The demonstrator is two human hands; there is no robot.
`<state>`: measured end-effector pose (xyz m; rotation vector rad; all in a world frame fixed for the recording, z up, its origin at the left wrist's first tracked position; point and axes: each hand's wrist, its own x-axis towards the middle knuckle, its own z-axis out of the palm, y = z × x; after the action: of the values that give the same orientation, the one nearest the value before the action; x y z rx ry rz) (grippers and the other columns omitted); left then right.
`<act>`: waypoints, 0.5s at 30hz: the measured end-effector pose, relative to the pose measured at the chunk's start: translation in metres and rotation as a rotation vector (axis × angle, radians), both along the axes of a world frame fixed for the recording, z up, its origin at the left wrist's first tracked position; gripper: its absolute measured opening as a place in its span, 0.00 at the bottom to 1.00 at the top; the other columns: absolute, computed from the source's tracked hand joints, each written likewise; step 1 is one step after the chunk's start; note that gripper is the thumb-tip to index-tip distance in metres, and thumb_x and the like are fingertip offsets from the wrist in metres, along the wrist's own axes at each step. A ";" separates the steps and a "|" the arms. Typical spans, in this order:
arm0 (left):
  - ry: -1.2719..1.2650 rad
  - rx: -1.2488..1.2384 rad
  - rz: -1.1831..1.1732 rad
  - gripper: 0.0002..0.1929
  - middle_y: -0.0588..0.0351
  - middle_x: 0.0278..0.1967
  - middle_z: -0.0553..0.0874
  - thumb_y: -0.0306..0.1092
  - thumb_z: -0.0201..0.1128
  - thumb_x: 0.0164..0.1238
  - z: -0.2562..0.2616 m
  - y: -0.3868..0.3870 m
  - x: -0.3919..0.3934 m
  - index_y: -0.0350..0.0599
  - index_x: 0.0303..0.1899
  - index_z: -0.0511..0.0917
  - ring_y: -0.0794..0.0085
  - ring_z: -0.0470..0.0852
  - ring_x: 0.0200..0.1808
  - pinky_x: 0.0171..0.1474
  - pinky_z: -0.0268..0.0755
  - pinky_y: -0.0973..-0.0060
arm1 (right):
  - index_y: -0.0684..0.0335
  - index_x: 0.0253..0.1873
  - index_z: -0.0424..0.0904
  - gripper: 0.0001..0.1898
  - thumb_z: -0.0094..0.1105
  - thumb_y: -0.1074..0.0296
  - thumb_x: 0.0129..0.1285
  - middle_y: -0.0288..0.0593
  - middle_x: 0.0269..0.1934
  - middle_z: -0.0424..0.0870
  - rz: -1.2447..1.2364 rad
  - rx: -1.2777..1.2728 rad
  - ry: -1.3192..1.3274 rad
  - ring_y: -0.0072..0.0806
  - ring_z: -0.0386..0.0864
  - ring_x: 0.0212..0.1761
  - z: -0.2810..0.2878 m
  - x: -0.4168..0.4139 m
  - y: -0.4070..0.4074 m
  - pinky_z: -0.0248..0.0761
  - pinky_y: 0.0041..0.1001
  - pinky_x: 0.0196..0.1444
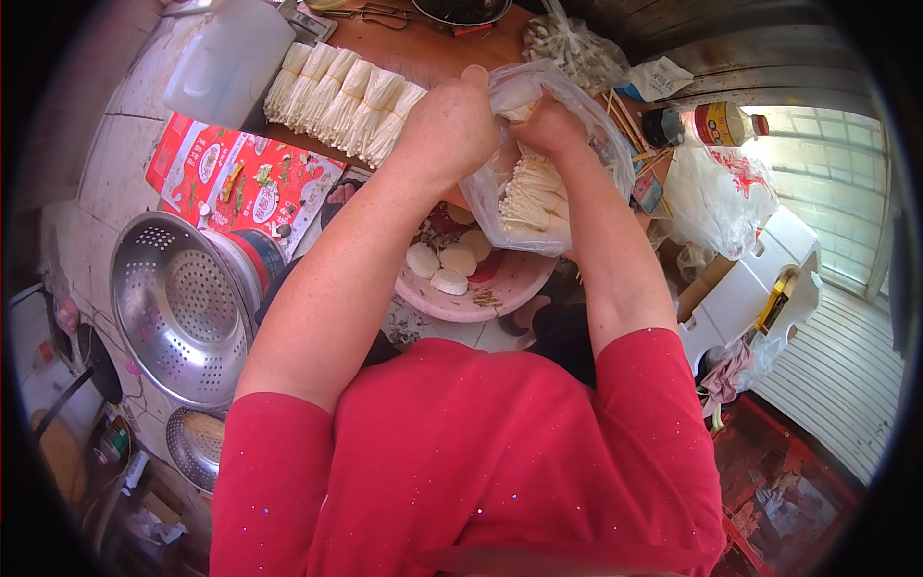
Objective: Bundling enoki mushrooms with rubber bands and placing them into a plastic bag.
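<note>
A clear plastic bag with enoki mushroom bundles inside hangs over the near edge of the wooden table. My left hand is closed on the bag's left rim. Inside the bag's mouth, my right hand is on a pale enoki bundle; its fingertips are partly hidden. To the left, a row of banded enoki bundles lies side by side on the table. Below the bag, cut-off mushroom bases rest in a pink basin.
Steel colanders and a printed red cardboard sheet are at left, below a translucent plastic jug. At right are a knotted bag of mushrooms, wooden skewers, a bottle and a white foam box.
</note>
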<state>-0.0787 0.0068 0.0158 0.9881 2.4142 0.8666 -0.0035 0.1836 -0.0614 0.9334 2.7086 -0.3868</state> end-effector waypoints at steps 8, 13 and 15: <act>0.046 0.000 -0.029 0.22 0.39 0.47 0.83 0.34 0.63 0.56 0.003 -0.005 0.007 0.37 0.53 0.74 0.49 0.82 0.49 0.51 0.75 0.58 | 0.64 0.72 0.56 0.53 0.73 0.46 0.43 0.57 0.68 0.65 0.166 -0.101 0.108 0.46 0.62 0.72 -0.022 0.006 0.029 0.57 0.35 0.72; 0.055 -0.027 0.028 0.23 0.41 0.49 0.82 0.36 0.64 0.55 0.013 -0.021 -0.004 0.39 0.54 0.75 0.51 0.81 0.52 0.54 0.74 0.61 | 0.66 0.71 0.56 0.50 0.70 0.48 0.47 0.60 0.66 0.68 0.113 -0.119 0.200 0.49 0.65 0.70 0.006 0.018 0.007 0.58 0.35 0.71; 0.074 -0.023 0.061 0.23 0.42 0.50 0.82 0.36 0.65 0.55 0.010 -0.029 -0.017 0.40 0.54 0.75 0.52 0.81 0.53 0.55 0.74 0.61 | 0.66 0.71 0.57 0.48 0.69 0.49 0.49 0.60 0.65 0.69 0.051 -0.103 0.218 0.50 0.66 0.68 0.028 0.028 -0.011 0.59 0.36 0.70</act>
<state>-0.0960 -0.0221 0.0261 0.9584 2.5230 0.8342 0.0241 0.1722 -0.0337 0.8364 2.8673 -0.6453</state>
